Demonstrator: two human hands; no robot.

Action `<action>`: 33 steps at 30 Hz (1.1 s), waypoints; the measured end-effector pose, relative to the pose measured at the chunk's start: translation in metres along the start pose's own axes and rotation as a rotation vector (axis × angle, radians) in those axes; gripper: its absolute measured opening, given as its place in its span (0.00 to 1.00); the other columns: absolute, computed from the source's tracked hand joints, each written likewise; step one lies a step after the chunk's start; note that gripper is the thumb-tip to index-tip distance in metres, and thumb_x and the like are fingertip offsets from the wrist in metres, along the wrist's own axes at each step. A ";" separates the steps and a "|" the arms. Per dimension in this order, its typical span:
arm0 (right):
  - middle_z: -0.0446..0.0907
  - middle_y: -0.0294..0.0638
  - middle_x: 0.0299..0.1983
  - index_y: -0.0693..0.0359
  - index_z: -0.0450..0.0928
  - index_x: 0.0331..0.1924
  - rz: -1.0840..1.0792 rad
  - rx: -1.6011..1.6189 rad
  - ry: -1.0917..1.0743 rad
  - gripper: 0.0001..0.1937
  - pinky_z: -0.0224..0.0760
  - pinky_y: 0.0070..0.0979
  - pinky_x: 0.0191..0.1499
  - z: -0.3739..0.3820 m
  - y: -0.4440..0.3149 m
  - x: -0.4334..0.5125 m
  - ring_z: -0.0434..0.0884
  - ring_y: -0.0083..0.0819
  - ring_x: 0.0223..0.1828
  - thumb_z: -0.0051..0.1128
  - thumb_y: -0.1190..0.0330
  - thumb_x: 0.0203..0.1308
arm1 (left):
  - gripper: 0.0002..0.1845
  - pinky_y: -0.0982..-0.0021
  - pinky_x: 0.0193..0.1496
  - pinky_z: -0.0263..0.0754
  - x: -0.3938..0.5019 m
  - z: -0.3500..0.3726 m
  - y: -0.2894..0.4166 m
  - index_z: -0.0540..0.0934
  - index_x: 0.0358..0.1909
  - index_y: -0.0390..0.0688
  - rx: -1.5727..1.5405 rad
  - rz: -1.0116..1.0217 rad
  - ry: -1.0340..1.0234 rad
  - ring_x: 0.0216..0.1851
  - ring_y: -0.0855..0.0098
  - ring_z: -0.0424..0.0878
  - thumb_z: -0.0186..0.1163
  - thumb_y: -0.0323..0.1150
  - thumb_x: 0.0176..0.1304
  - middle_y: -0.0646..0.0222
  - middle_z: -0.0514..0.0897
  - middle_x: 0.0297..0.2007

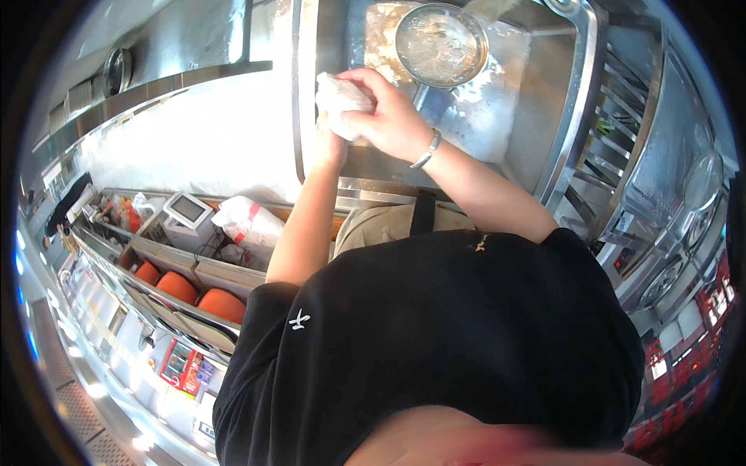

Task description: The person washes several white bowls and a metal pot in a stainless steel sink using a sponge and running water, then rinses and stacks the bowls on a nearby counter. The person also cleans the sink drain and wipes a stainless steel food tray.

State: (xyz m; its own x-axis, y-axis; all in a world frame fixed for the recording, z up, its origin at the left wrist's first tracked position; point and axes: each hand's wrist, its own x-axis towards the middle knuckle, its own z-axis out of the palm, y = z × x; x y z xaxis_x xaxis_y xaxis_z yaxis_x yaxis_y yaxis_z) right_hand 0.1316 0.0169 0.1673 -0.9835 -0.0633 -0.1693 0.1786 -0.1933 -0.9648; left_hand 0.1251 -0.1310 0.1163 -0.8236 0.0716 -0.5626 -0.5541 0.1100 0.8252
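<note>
Both hands are held up at the left edge of a steel sink (527, 99), closed around a white crumpled bundle (344, 102) that looks like wet cloth. My right hand (387, 113), with a metal bracelet at the wrist, grips it from the right, thumb and fingers bent over it. From below, my left hand (331, 143) supports it, its fingers mostly hidden behind the bundle. Right of the hands, a round metal pan (442, 45) with clear liquid in it sits in the sink, its handle pointing down towards me.
A bright steel counter (204, 134) lies left of the sink. Nearer me are a small device with a screen (187, 209), a white plastic bag (250, 221) and several orange containers (176, 286). A slatted metal rack (612, 128) stands on the right.
</note>
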 end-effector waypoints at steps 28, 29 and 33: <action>0.83 0.46 0.42 0.65 0.75 0.54 0.370 -0.036 -0.048 0.27 0.75 0.26 0.47 -0.048 0.075 0.043 0.82 0.30 0.42 0.67 0.60 0.52 | 0.10 0.77 0.21 0.57 -0.011 0.048 0.018 0.77 0.37 0.44 0.089 -0.464 -0.385 0.20 0.82 0.65 0.64 0.36 0.58 0.77 0.72 0.23; 0.82 0.49 0.44 0.64 0.73 0.56 0.307 -0.229 0.082 0.27 0.75 0.29 0.49 -0.039 0.079 0.044 0.82 0.38 0.45 0.65 0.62 0.52 | 0.10 0.75 0.22 0.60 -0.005 0.049 0.010 0.78 0.36 0.44 0.211 -0.401 -0.342 0.21 0.81 0.68 0.65 0.37 0.56 0.75 0.75 0.24; 0.81 0.50 0.47 0.53 0.72 0.59 0.236 -0.341 0.212 0.26 0.72 0.34 0.54 -0.024 0.071 0.033 0.80 0.47 0.51 0.62 0.66 0.54 | 0.18 0.66 0.38 0.73 0.009 0.048 -0.012 0.80 0.39 0.36 0.634 -0.164 -0.223 0.31 0.69 0.79 0.62 0.41 0.54 0.64 0.83 0.31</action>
State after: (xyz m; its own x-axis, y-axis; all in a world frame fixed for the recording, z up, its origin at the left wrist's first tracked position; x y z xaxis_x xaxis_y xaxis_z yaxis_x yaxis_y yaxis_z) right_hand 0.1109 0.0248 0.0883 -0.9075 0.1413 -0.3956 0.4137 0.1376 -0.9000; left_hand 0.1303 -0.0845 0.0985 -0.6529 0.1987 -0.7309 -0.4361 0.6903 0.5773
